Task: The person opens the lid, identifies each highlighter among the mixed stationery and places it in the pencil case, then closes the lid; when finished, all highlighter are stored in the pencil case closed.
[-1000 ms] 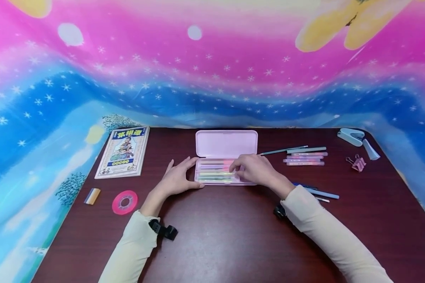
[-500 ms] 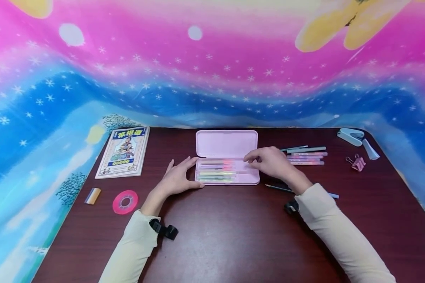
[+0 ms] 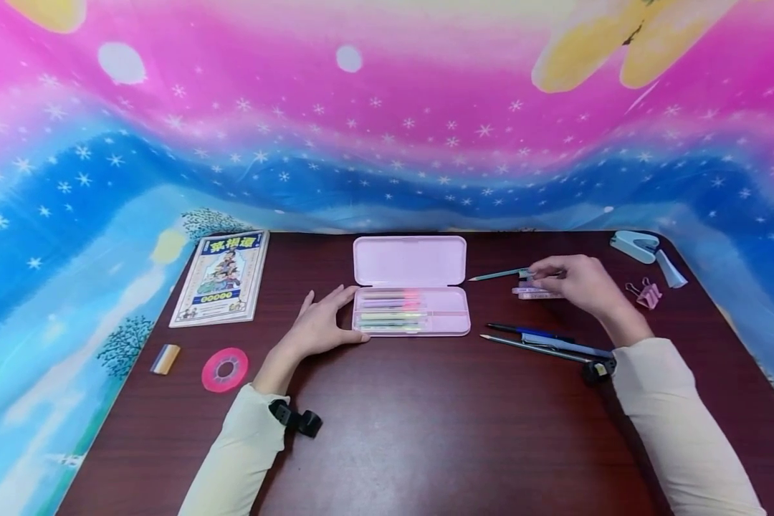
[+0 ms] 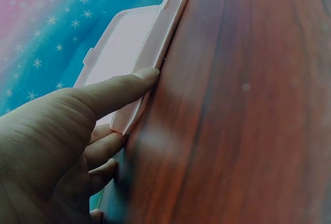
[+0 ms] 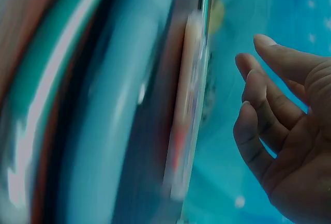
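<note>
A pale pink pencil case (image 3: 448, 302) lies with its lid (image 3: 409, 260) up, and several pastel highlighter pens (image 3: 387, 315) fill its left part. My left hand (image 3: 319, 326) holds the case's left end; in the left wrist view the thumb presses the front wall and the fingers lie round the corner. Over a small group of pastel pens (image 3: 532, 292) right of the case hovers my right hand (image 3: 577, 283), hiding part of them. In the right wrist view its fingers (image 5: 248, 131) are loosely bent, with nothing between them.
A green pencil (image 3: 497, 275) points toward the case. Nearer lie a dark blue pen (image 3: 532, 332), a light blue pen (image 3: 564, 344) and another pencil (image 3: 522, 345). At far right are a stapler (image 3: 635, 246) and pink binder clip (image 3: 648, 292); left, a book (image 3: 219, 279), pink tape roll (image 3: 226, 370) and eraser (image 3: 165, 359).
My right hand has left the inside of the pencil case and moved right to the pens on the table. The left hand has stayed at the case.
</note>
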A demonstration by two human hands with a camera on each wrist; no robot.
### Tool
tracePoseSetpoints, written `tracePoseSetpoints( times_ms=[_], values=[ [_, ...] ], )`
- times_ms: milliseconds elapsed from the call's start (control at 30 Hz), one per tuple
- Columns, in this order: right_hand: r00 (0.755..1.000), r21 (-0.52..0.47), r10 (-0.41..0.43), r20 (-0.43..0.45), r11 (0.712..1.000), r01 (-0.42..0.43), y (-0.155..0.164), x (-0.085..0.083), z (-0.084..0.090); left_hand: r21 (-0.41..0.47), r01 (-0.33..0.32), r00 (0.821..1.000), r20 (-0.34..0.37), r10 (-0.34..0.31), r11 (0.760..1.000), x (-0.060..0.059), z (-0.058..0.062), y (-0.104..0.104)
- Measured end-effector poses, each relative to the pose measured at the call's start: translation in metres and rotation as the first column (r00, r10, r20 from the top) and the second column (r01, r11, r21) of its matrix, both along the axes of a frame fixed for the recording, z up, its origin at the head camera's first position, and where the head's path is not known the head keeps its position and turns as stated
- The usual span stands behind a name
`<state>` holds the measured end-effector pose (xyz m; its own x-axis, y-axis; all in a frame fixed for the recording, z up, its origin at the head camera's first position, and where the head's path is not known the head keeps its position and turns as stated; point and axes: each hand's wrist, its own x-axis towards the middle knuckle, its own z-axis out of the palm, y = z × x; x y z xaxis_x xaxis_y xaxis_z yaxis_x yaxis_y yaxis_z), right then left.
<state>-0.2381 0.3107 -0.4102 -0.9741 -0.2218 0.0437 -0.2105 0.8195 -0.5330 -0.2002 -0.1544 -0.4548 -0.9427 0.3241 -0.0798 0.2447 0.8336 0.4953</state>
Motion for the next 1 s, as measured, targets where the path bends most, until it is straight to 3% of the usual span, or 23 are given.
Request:
tracePoseSetpoints(
  times_ms=[500, 1000],
  values=[
    [0.988, 0.061, -0.122, 0.09, 0.991, 0.117, 0.069, 0.011, -0.01, 0.004, 0.006, 1.0, -0.001, -0.006, 1.0, 0.001, -0.001, -0.001],
    [0.986, 0.094, -0.118, 0.117, 0.99, 0.108, 0.082, 0.008, -0.023, 0.004, 0.005, 1.0, 0.001, -0.005, 1.0, 0.001, 0.001, -0.001]
  ],
)
